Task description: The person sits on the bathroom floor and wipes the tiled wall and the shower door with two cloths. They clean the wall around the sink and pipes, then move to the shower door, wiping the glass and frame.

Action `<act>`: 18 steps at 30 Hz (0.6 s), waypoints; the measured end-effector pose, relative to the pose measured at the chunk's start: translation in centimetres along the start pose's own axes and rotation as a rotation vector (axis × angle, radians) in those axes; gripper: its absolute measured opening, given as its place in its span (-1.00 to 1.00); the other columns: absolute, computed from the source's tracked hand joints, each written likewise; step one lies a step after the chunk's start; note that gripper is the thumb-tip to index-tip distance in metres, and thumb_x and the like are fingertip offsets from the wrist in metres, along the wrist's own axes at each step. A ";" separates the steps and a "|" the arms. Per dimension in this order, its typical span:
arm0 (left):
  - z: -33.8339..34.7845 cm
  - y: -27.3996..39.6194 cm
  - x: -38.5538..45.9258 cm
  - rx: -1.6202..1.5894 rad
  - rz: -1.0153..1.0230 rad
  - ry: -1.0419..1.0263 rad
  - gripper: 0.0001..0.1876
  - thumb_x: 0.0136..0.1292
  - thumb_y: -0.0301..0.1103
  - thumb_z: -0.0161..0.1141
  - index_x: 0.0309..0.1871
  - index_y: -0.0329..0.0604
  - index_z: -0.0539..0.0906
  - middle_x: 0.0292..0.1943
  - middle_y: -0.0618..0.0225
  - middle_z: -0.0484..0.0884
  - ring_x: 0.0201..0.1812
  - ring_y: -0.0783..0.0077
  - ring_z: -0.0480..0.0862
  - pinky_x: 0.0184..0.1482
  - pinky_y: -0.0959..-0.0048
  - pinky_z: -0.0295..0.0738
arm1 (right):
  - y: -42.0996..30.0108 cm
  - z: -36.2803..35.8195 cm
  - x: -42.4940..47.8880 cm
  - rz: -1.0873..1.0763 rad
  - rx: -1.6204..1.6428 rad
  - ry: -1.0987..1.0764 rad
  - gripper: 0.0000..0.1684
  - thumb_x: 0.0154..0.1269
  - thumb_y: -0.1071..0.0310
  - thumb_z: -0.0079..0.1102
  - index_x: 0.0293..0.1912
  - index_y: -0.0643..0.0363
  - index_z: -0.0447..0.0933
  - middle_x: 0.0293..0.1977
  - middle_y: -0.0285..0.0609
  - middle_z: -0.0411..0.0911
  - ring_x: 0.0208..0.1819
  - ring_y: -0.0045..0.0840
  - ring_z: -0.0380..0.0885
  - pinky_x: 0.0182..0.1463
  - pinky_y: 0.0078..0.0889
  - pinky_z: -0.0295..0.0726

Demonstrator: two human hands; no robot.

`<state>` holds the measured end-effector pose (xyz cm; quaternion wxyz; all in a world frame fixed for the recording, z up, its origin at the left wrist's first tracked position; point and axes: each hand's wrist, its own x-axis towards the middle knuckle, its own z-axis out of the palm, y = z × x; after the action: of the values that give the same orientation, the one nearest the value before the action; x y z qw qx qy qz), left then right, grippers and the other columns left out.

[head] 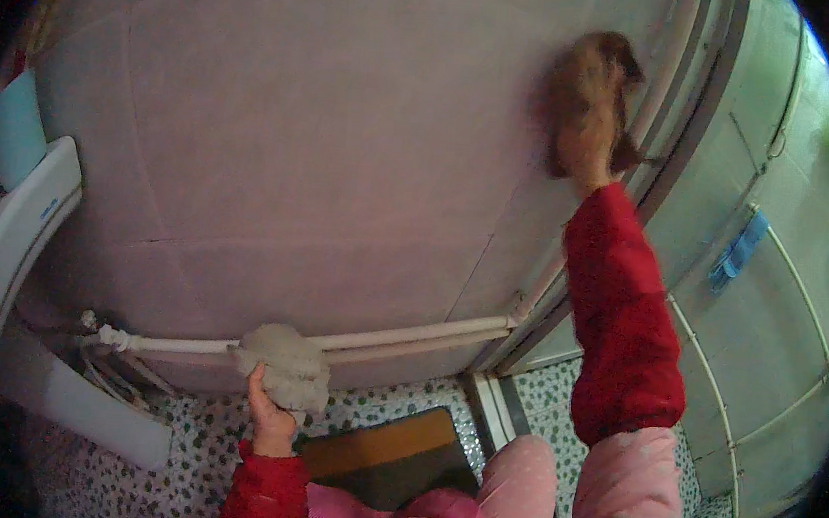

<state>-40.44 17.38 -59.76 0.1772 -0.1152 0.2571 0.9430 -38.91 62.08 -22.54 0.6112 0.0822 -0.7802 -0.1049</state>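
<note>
My right hand point(592, 116), blurred, presses a brown cloth point(556, 153) flat to the tiled wall point(321, 142), high up beside the door frame point(695, 120). The cloth's edges stick out around the fingers. Lower and to the left, my left hand point(272, 419) grips a pale, off-white wad point(289, 362), perhaps a folded cloth or a sponge. Its thumb shows at the side, while the other fingers are hidden behind the wad. This wad is in front of the white pipes point(416, 336) along the wall's foot; whether it touches them I cannot tell.
At the left stands a white washbasin point(30, 229) above a white pedestal point(103, 406), with a light-blue container point(15, 133) on it. A brown and dark mat point(385, 443) lies on the pebble-patterned floor point(210, 447). Beyond the doorway, a blue cloth item point(740, 252) hangs near white pipes.
</note>
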 end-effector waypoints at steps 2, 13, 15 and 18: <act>-0.4 0.3 0.2 0.020 0.046 0.003 -0.42 0.28 -0.05 0.16 0.32 -0.06 0.41 0.24 0.30 0.47 0.27 0.18 0.44 0.28 0.11 0.36 | -8.4 2.8 -6.6 0.022 0.145 -0.009 -0.17 0.15 0.39 0.19 0.42 0.13 0.18 0.49 0.07 -0.08 0.53 -0.04 -0.15 0.55 -0.13 -0.12; -0.6 -2.1 0.4 0.127 -0.050 0.110 -0.49 0.15 -0.19 0.27 0.18 -0.10 0.52 0.07 0.33 0.56 0.11 0.24 0.54 0.14 0.19 0.46 | -13.9 6.6 -22.8 0.009 0.425 -1.239 -0.34 0.38 0.12 0.01 0.42 -0.07 0.19 0.49 -0.15 0.00 0.54 -0.28 -0.12 0.55 -0.15 -0.08; -0.9 -3.0 0.9 0.129 -0.052 0.040 -0.54 0.16 -0.21 0.25 0.14 -0.12 0.54 0.03 0.34 0.59 0.08 0.26 0.57 0.11 0.22 0.48 | -9.6 6.0 -20.0 -0.447 -0.131 -0.786 -0.31 0.25 0.19 0.19 0.36 -0.03 0.29 0.45 -0.12 0.12 0.50 -0.18 0.00 0.52 -0.03 0.02; -2.8 -2.8 1.3 0.138 -0.057 0.023 -0.58 0.15 -0.21 0.24 0.08 -0.12 0.57 -0.02 0.30 0.61 0.03 0.21 0.59 0.06 0.16 0.51 | -8.0 4.3 -6.1 -0.407 -0.033 -0.205 -0.18 0.14 0.24 0.17 0.42 -0.16 0.22 0.49 -0.15 0.01 0.53 0.02 -0.21 0.56 0.14 -0.39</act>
<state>-40.15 18.55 -63.77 0.2087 -0.1208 0.3200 0.9162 -41.66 56.23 -31.31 0.4962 0.2166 -0.8038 -0.2465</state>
